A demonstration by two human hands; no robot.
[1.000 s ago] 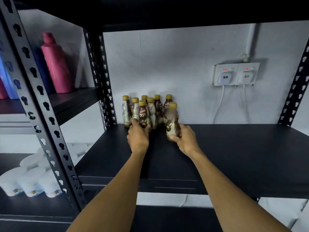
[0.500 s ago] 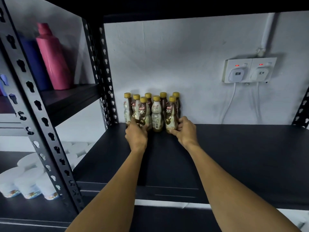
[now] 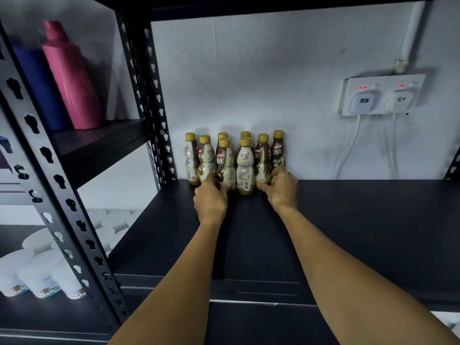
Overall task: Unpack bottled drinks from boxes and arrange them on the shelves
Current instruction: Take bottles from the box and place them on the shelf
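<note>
Black shelf [image 3: 348,220] fills the lower half of my view, with a white wall [image 3: 249,83] behind it. At centre, eight gold-capped bottles [image 3: 245,168] stand upright in a tight cluster at the shelf's back, close to the wall. A double socket [image 3: 380,95] sits at upper right. I have the left hand [image 3: 210,199] curled round the bases of the front-left bottles, and the right hand [image 3: 282,188] gripping the cluster's right side low down.

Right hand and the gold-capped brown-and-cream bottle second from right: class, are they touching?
Touching. Head view: the right hand pinches the base of the gold-capped brown-and-cream bottle between thumb and curled fingers.
</note>
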